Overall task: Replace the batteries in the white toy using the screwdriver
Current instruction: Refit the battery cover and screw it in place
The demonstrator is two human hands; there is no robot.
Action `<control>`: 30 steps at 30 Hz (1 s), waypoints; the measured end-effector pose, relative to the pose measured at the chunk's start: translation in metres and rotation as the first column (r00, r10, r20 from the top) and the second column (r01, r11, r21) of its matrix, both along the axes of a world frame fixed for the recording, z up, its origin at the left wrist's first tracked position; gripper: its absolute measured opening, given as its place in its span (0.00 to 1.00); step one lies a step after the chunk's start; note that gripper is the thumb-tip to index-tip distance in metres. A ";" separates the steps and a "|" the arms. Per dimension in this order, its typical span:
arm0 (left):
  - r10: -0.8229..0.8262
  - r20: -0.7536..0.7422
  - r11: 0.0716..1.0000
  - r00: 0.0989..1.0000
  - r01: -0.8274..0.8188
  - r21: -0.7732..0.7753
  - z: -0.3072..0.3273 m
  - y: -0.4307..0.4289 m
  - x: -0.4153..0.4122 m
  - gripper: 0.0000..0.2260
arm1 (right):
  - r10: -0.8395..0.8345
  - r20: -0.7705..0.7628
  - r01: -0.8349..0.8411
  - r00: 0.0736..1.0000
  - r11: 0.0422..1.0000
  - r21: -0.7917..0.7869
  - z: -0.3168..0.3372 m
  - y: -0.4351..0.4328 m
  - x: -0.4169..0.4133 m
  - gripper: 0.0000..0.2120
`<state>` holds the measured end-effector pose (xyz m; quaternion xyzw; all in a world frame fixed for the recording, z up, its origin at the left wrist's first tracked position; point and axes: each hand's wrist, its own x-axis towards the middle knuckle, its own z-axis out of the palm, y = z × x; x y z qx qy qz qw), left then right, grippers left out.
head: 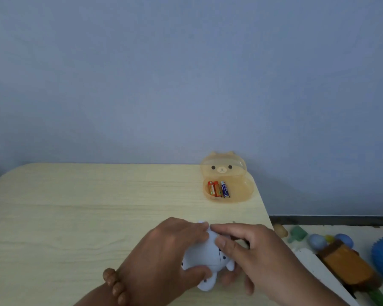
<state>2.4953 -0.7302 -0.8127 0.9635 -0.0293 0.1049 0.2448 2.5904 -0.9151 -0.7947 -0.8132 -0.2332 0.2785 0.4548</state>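
While left hand [164, 255] grips white toy [205, 253], right hand [262, 256] fingers [224, 229] pinch it.

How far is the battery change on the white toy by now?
Done: only the bear-shaped case is open, with three batteries lying in it. In hand: the left hand grips the white toy and the right hand pinches its far end. Left: no screwdriver is in view, and whether the toy's cover is off cannot be told, so the swap seems yet to come.
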 end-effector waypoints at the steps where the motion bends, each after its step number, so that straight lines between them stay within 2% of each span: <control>1: 0.004 0.003 1.000 1.000 -0.004 -0.010 -0.002 0.000 0.000 0.26 | -0.002 0.023 0.002 1.000 1.000 -0.013 0.001 -0.002 0.000 0.12; 3: 0.005 0.009 1.000 1.000 -0.005 -0.022 -0.005 0.000 -0.001 0.27 | -0.048 0.181 0.059 0.982 0.997 -0.055 0.000 -0.010 0.002 0.17; 5: 0.009 0.009 1.000 1.000 -0.009 -0.013 -0.006 -0.001 -0.002 0.27 | -0.109 0.448 0.189 0.887 0.972 -0.137 -0.003 -0.020 0.008 0.26; 6: 0.014 0.019 1.000 1.000 -0.014 -0.009 -0.006 -0.002 -0.002 0.27 | -0.093 0.550 0.254 0.830 0.941 -0.225 -0.004 -0.023 0.010 0.27; 8: 0.016 0.059 1.000 0.998 -0.016 -0.009 -0.005 -0.004 -0.003 0.25 | 0.024 0.596 0.301 0.803 0.846 -0.441 -0.007 -0.025 0.008 0.27; 10: 0.015 0.045 1.000 0.999 -0.014 -0.013 -0.006 -0.005 -0.002 0.25 | 0.109 0.543 0.242 0.832 0.811 -0.534 -0.017 -0.024 0.004 0.24; 15: 0.019 0.059 1.000 0.998 -0.020 0.006 -0.007 -0.006 -0.002 0.24 | 0.014 0.588 0.281 0.808 0.869 -0.407 -0.035 -0.025 0.005 0.07; 21: 0.015 0.053 0.999 0.998 -0.013 -0.033 -0.007 -0.006 -0.004 0.23 | -0.037 0.685 0.344 0.727 0.883 -0.318 -0.022 -0.032 0.005 0.07; 23: 0.007 0.042 0.999 0.999 -0.005 -0.037 -0.007 -0.007 -0.004 0.21 | -0.097 0.699 0.339 0.708 0.916 -0.216 -0.001 -0.037 0.005 0.06; 25: 0.006 0.028 0.999 1.000 -0.005 -0.032 -0.007 -0.007 -0.005 0.21 | -0.192 0.659 0.281 0.728 0.959 -0.031 0.021 -0.044 0.004 0.05; 27: 0.007 0.029 0.999 1.000 -0.006 -0.038 -0.007 -0.008 -0.005 0.21 | -0.170 0.633 0.166 0.755 0.984 0.066 0.038 -0.049 0.003 0.06; 30: 0.011 0.035 0.999 0.999 -0.010 -0.032 -0.006 -0.009 -0.004 0.20 | -0.032 0.763 0.021 0.645 0.999 0.025 0.045 -0.050 0.005 0.05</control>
